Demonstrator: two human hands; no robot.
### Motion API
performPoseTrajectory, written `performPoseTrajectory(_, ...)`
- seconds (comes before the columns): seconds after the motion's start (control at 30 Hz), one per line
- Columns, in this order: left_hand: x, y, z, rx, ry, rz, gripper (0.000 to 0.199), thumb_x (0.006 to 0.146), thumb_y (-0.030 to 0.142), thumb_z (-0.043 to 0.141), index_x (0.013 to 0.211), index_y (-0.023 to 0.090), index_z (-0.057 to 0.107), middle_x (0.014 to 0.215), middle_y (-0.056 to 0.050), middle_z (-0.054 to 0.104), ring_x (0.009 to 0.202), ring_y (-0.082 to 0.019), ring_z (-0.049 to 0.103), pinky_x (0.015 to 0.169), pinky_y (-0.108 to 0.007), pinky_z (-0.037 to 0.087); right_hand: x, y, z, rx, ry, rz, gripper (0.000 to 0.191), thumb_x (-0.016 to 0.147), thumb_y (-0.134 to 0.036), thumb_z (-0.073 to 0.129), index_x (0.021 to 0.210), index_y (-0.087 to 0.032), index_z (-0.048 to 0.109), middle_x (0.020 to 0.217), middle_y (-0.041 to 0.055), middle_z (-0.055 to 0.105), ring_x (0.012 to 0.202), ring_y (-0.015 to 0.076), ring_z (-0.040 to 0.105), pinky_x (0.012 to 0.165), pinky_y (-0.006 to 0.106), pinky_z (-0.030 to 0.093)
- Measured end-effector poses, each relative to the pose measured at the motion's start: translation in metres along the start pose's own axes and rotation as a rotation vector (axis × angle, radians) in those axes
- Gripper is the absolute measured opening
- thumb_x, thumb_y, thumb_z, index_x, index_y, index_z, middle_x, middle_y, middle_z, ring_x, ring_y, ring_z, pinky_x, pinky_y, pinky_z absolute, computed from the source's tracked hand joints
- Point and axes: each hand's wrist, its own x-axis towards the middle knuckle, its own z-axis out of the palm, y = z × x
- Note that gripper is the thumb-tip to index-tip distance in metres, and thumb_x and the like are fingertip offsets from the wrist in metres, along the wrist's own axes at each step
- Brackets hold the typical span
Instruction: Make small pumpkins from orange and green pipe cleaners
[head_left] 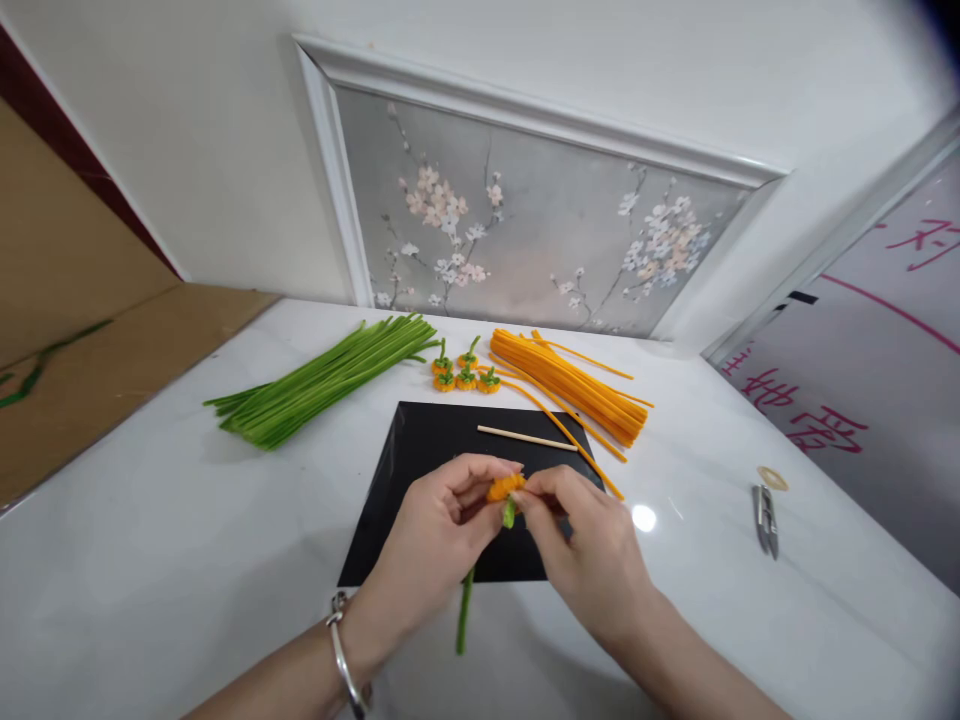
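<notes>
From my remote seat, I have the orange piece (506,487) up between both hands, over the middle of the black mat (416,440). The left hand (439,515) is nearly closed, thumb and fingertips pinching its left side; the right hand (592,525) is also mostly closed, fingertips at its right side and by the green tip (509,515) beneath. What worries me most is that pinch: the piece is small and looks soft, so squeezing too hard could flatten it, while easing off at either side could let it uncoil or drop. A green strand (464,620) hangs below the left hand, past the mat's near edge; I can't tell whether it joins the tip, but if it does, a snag on the bracelet (343,650) could tug things crooked. The stick (527,438) lies loose just beyond the fingers and looks ready to roll if knocked. An orange strand (559,425) crosses the mat's far right corner, where the right hand's knuckles might drag it. The 5 finished pieces (466,378) sit close together between the mat's far edge and the bench (225,560)'s far edge, so a long reach could scatter them.
</notes>
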Motion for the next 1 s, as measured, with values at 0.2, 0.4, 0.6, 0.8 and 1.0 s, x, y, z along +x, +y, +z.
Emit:
performPoseTrajectory(0.2, 0.004, 0.004, -0.003, -0.059, 0.016, -0.032, 0.020, 0.079, 0.017, 0.069, 0.098, 0.016, 0.064, 0.105, -0.006, 0.071, 0.096, -0.017, 0.068, 0.088, -0.028, 0.055, 0.007, 0.004, -0.015, 0.036, -0.051, -0.062, 0.012, 0.091, -0.012, 0.052, 0.094, -0.019, 0.061, 0.085, 0.0034, 0.067, 0.076, 0.0133, 0.065, 0.070, 0.022, 0.053)
performPoseTrajectory(0.4, 0.001, 0.000, -0.001, 0.008, 0.021, -0.010, 0.019, 0.082, 0.018, 0.066, 0.101, 0.017, 0.064, 0.106, -0.007, 0.071, 0.096, -0.018, 0.068, 0.085, -0.028, 0.057, 0.005, 0.006, -0.011, -0.087, -0.077, -0.223, 0.016, 0.093, -0.009, 0.046, 0.094, -0.019, 0.059, 0.088, 0.0055, 0.067, 0.078, 0.0154, 0.064, 0.071, 0.027, 0.054)
performPoseTrajectory(0.6, -0.006, -0.003, 0.003, 0.134, 0.087, 0.016, 0.021, 0.085, 0.018, 0.061, 0.105, 0.022, 0.065, 0.113, -0.004, 0.070, 0.101, -0.018, 0.067, 0.088, -0.026, 0.055, 0.001, 0.000, -0.003, -0.244, -0.012, -0.211, 0.014, 0.092, -0.010, 0.045, 0.085, -0.018, 0.054, 0.069, 0.0034, 0.060, 0.057, 0.0138, 0.056, 0.051, 0.025, 0.045)
performPoseTrajectory(0.8, -0.008, -0.001, 0.007, 0.072, 0.105, -0.017, 0.024, 0.082, 0.022, 0.067, 0.106, 0.022, 0.065, 0.112, -0.004, 0.070, 0.100, -0.017, 0.068, 0.088, -0.025, 0.055, 0.000, -0.005, 0.003, -0.348, 0.051, -0.243, 0.017, 0.091, -0.009, 0.048, 0.079, -0.020, 0.050, 0.064, 0.0018, 0.059, 0.055, 0.0138, 0.055, 0.051, 0.025, 0.042)
performPoseTrajectory(1.0, 0.000, 0.005, 0.004, -0.070, 0.112, -0.064, 0.026, 0.076, 0.018, 0.072, 0.101, 0.017, 0.065, 0.101, -0.004, 0.073, 0.095, -0.017, 0.069, 0.087, -0.027, 0.056, 0.008, 0.002, -0.013, -0.152, -0.069, -0.124, 0.013, 0.095, -0.014, 0.043, 0.093, -0.020, 0.056, 0.076, 0.0025, 0.065, 0.063, 0.0131, 0.062, 0.058, 0.023, 0.047)
